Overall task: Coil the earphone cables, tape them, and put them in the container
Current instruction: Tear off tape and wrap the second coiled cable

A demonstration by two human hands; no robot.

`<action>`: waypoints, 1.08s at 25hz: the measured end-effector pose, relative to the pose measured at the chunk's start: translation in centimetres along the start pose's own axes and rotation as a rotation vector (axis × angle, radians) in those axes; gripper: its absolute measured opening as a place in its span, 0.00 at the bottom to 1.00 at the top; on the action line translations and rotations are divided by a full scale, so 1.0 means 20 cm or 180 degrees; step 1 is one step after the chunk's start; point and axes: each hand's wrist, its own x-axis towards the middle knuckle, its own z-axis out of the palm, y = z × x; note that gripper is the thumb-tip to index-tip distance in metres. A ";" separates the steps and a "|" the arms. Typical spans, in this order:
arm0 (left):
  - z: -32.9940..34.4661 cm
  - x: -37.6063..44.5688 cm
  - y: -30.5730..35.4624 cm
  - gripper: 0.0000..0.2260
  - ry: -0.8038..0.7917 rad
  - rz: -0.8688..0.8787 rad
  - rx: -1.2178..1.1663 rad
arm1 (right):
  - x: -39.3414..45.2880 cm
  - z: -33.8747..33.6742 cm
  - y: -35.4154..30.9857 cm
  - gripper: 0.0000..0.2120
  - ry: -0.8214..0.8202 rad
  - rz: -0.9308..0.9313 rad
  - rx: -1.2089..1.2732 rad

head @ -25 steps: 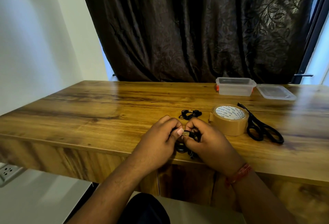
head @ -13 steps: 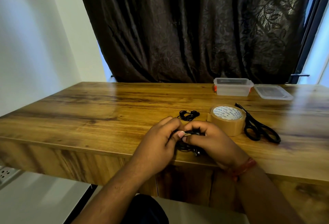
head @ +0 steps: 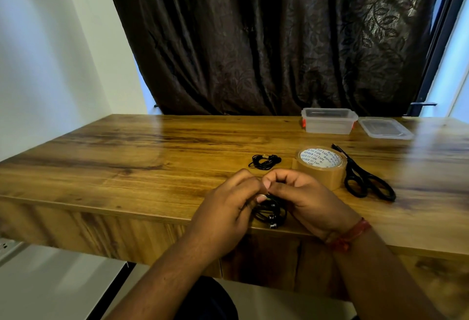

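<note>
Both hands have shifted a bit since a moment ago, fingertips now bunched together over the coil. Left hand (head: pixel 229 201) pinches the black earphone coil (head: pixel 270 211) at the desk's (head: pixel 127 162) near edge, right hand (head: pixel 302 199) curls round it from the other side. A second coiled earphone (head: pixel 264 161) sits further back, then the brown tape roll (head: pixel 321 168) and black scissors (head: pixel 365 177). Clear container (head: pixel 328 121) and its lid (head: pixel 385 129) are by the far right edge.

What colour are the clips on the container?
Orange-red on the container, one at each end; the left clip shows best, in the head view.
</note>
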 end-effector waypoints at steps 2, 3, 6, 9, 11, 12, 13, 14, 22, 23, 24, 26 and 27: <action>0.00 0.00 0.00 0.04 -0.0027 -0.0005 0.0019 | 0.01 0.00 0.03 0.03 0.0055 -0.0083 -0.0132; 0.00 0.00 -0.01 0.03 -0.0039 -0.0024 0.0035 | 0.01 0.00 0.04 0.04 0.0112 -0.0163 -0.0364; 0.01 -0.01 -0.01 0.05 0.0016 -0.0182 -0.0008 | 0.01 0.01 0.04 0.05 0.0306 -0.0538 -0.1214; 0.03 -0.02 -0.01 0.02 0.0208 -0.0436 -0.0183 | 0.00 0.02 0.03 0.05 0.0404 -0.0737 -0.1570; 0.04 -0.02 -0.01 0.03 0.0327 -0.0706 -0.0339 | -0.01 0.03 0.04 0.04 0.0478 -0.0647 -0.1572; 0.04 -0.02 0.00 0.04 0.0345 -0.0814 -0.0385 | -0.01 0.03 0.04 0.05 0.0527 -0.0640 -0.1611; 0.04 -0.01 0.00 0.05 0.0347 -0.0888 -0.0405 | -0.02 0.03 0.05 0.05 0.0575 -0.0671 -0.1673; 0.04 -0.01 0.01 0.06 0.0338 -0.0940 -0.0417 | -0.02 0.03 0.05 0.05 0.0612 -0.0711 -0.1718; 0.03 0.01 0.02 0.07 0.0291 -0.1221 -0.0481 | -0.01 0.04 0.03 0.06 0.0739 -0.0482 -0.1789; 0.04 0.01 0.02 0.07 0.0292 -0.1232 -0.0478 | 0.00 0.04 0.03 0.06 0.0702 -0.0405 -0.1752; 0.04 0.00 0.02 0.07 0.0295 -0.1249 -0.0480 | 0.00 0.03 0.04 0.06 0.0662 -0.0344 -0.1708; 0.05 0.00 0.02 0.06 0.0304 -0.1304 -0.0510 | 0.01 0.03 0.03 0.05 0.0600 -0.0299 -0.1605; 0.05 -0.01 0.02 0.06 0.0312 -0.1343 -0.0557 | 0.01 0.03 0.03 0.05 0.0581 -0.0297 -0.1535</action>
